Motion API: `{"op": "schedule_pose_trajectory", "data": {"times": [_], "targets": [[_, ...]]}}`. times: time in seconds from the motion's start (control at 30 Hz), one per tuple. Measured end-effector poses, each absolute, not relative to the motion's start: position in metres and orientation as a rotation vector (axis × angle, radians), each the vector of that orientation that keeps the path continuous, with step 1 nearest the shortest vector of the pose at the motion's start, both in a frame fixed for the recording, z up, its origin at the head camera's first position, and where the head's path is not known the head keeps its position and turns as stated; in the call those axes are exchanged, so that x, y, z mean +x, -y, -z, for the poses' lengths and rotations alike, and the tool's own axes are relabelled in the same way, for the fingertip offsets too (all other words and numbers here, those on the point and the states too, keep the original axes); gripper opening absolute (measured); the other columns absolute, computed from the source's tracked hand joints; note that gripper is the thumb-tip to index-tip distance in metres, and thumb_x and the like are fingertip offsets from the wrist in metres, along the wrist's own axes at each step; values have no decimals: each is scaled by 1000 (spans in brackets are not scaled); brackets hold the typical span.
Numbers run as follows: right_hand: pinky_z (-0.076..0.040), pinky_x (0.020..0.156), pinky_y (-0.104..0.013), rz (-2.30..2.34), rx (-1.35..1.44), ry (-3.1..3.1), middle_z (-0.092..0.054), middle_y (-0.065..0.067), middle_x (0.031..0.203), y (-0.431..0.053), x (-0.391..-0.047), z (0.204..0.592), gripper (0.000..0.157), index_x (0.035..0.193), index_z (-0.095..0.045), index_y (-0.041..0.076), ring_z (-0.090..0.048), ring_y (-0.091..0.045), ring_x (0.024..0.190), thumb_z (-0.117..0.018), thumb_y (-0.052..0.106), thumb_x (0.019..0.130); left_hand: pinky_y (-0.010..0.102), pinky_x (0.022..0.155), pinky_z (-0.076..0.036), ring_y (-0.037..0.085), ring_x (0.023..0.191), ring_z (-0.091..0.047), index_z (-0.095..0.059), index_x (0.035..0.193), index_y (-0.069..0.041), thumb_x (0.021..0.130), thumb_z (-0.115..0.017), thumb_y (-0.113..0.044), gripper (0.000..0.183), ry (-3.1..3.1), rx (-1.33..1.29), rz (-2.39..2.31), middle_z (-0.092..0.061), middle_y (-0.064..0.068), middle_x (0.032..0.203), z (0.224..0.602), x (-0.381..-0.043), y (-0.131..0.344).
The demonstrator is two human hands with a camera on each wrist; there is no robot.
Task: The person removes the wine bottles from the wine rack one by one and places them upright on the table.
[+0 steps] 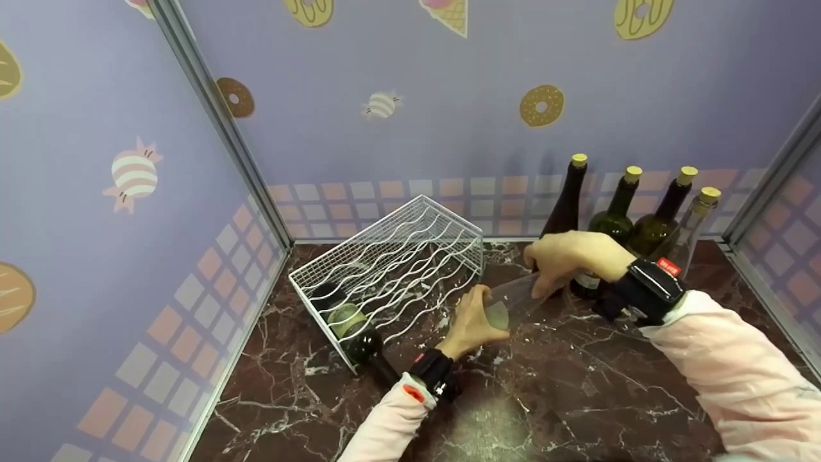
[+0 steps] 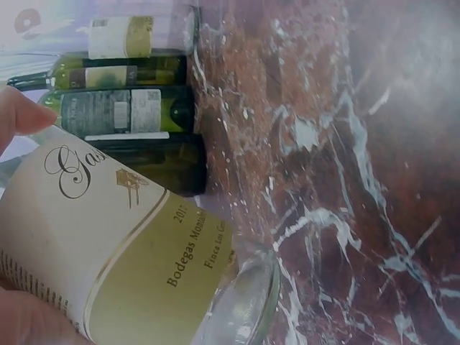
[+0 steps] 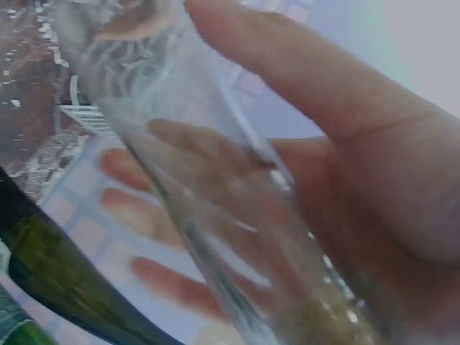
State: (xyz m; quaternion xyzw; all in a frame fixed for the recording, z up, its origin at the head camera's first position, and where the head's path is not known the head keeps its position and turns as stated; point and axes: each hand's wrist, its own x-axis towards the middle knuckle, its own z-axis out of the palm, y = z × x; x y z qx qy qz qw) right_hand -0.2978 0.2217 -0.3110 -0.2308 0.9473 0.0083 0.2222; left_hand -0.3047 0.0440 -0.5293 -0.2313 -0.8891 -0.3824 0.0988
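Both hands are on one clear glass wine bottle (image 1: 515,294), tilted over the table with its base toward the rack. My left hand (image 1: 471,323) grips it near the base; its white and gold-green label (image 2: 136,237) faces the left wrist camera. Higher up, my right hand (image 1: 571,256) holds the bottle, thumb on one side and fingers behind the glass (image 3: 205,194) in the right wrist view. Left of the hands is a white wire wine rack (image 1: 420,197), with a dark green wine bottle (image 1: 348,321) lying in its left end, neck toward me.
Several corked bottles stand at the back right, including a dark one (image 1: 567,199), a green one (image 1: 612,221) and a clear one (image 1: 693,224), close by the right forearm. Patterned panels (image 1: 397,147) enclose the dark marbled table (image 1: 609,398) behind and at both sides.
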Motion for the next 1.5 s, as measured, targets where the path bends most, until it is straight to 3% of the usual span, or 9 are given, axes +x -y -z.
{"op": "schedule_pose_trajectory", "data": {"times": [0.13,0.23,0.5,0.6,0.87,1.1,1.23,1.3,1.5], "targets": [[-55,77,-46,58,-710,-2789,-70,-14,107,-224,-296,299,52,114,-64,5,-65,-28,91,-78,42,80,31,86,-47,21,97,-57,-51,114,-8,55,-89,-20,71,2630,-662,1193,-62,9,106,528,-305,-45],[-53,87,-53,220,-753,-2904,-68,-17,117,-232,-296,292,57,121,-62,4,-69,-32,87,-76,44,82,31,85,-49,22,96,-59,-53,115,-7,54,-89,-21,72,2628,-633,1198,-63,10,106,526,-305,-44],[-40,107,-55,960,-859,-2948,-61,-19,130,-261,-300,299,55,137,-52,5,-55,-37,122,-70,31,92,32,86,-51,23,98,-58,-51,115,-7,54,-89,-17,72,2651,-559,1298,-61,10,107,527,-306,-40],[-35,110,-54,1206,-843,-2896,-57,-19,134,-271,-300,308,55,143,-45,7,-51,-33,125,-66,26,95,31,85,-50,23,96,-59,-51,113,-6,54,-88,-15,70,2621,-549,1328,-61,9,104,529,-307,-40],[-38,107,-42,1573,-732,-2861,-51,-20,139,-277,-300,345,61,148,-35,3,-48,1,116,-64,10,95,28,84,-48,21,95,-60,-51,110,-4,57,-85,-16,64,2566,-496,1479,-63,7,102,528,-306,-45],[-37,110,-52,1641,-623,-2777,-45,-25,142,-270,-301,370,70,151,-26,-1,-46,-36,129,-65,12,95,29,89,-49,21,98,-61,-52,110,-5,58,-87,-15,63,2522,-467,1606,-64,9,105,524,-302,-52],[-39,109,-56,1634,-619,-2762,-48,-27,138,-262,-302,378,70,150,-28,-2,-49,-42,129,-67,10,93,28,88,-51,21,97,-62,-51,110,-5,59,-88,-16,63,2531,-469,1612,-64,8,104,525,-298,-59],[-43,108,-52,1637,-646,-2766,-51,-27,136,-257,-303,381,67,148,-31,-2,-53,-39,125,-67,8,92,28,86,-51,20,95,-62,-51,109,-6,59,-88,-17,63,2534,-472,1629,-64,8,102,526,-295,-61],[-49,90,-18,1668,-699,-2741,-60,-26,130,-246,-304,387,55,142,-43,-2,-60,1,103,-66,8,93,27,86,-50,16,92,-61,-50,108,-6,61,-89,-15,61,2525,-495,1707,-64,7,100,528,-289,-67]]}}
